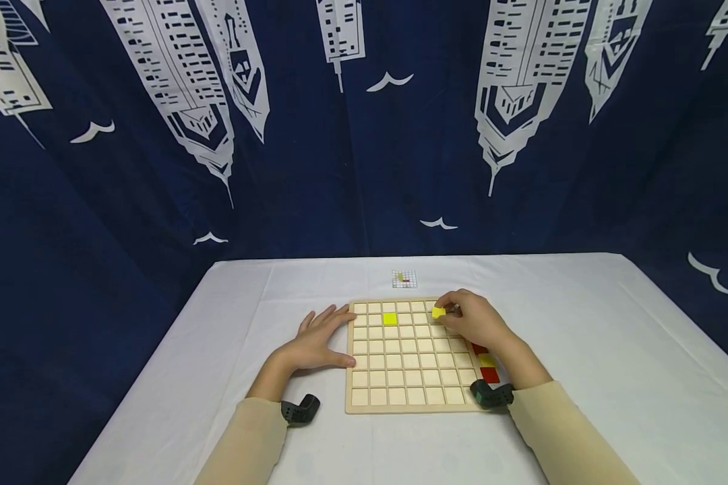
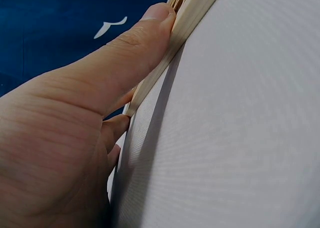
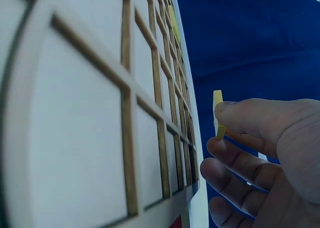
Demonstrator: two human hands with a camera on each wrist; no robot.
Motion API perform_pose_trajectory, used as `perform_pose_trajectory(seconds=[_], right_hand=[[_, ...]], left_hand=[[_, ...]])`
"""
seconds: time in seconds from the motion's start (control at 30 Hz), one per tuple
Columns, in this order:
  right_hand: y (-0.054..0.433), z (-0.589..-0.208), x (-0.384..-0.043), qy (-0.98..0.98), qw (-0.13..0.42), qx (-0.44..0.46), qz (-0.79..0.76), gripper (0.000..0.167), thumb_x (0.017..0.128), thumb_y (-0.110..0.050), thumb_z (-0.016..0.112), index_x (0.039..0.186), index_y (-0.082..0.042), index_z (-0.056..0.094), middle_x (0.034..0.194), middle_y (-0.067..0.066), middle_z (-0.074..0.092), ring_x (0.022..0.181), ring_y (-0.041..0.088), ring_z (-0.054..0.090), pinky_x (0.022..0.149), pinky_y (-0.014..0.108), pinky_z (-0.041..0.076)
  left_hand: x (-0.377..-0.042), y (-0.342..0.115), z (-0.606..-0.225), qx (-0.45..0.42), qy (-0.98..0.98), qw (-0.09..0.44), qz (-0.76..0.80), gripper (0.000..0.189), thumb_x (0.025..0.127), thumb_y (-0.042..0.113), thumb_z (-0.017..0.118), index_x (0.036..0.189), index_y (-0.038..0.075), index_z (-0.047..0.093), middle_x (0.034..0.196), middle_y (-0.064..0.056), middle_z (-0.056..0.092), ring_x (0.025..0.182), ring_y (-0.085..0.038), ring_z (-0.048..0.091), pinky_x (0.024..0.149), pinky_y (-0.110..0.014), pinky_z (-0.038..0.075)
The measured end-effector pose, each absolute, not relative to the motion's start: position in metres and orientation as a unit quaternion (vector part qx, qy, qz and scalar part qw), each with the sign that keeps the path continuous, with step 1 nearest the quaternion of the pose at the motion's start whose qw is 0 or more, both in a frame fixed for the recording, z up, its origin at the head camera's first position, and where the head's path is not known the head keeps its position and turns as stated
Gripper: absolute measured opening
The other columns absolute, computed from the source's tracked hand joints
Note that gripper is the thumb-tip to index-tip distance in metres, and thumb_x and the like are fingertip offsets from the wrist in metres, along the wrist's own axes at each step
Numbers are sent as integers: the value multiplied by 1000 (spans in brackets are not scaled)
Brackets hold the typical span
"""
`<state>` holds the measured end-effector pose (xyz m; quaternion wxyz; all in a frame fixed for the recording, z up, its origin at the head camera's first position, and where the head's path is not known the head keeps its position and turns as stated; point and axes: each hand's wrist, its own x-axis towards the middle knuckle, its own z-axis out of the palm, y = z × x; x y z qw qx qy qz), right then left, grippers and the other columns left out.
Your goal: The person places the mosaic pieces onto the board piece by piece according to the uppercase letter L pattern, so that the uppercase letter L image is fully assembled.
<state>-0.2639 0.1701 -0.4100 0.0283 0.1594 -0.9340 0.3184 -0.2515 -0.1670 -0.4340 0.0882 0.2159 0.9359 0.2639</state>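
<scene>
Cloth [image 1: 594,323] rings your board [image 1: 411,378]; left hand [image 1: 318,343], fingers apart, touches its nine-o'clock edge; right hand [image 1: 472,320] pinches yellow tile [image 1: 439,312], one o'clock.

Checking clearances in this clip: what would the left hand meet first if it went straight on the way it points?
The board: the thumb of the left hand appears to touch its left edge, with no visible gap between them.

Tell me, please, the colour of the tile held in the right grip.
The tile is yellow; the head view shows it best.
</scene>
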Motion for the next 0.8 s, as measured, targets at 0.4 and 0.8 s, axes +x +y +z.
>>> perform_pose_trajectory(seconds=[0.4,0.8], right_hand=[[153,-413,-258,-929,19,184,320,21,87,-11,73,108,-9,71,103,6,67,82,15,55,77,33,49],[137,-413,-251,-925,15,208,317,22,86,-12,75,108,-11,71,102,4,67,86,15,58,78,32,51]], left_hand=[[-251,-167,-434,216,935,88,266,94,73,51,83,152,24,40,168,0,22,158,-28,8,126,-58,-5],[-251,-166,-433,215,936,89,265,94,74,52,83,152,24,40,168,-1,22,158,-28,8,126,-58,-5]])
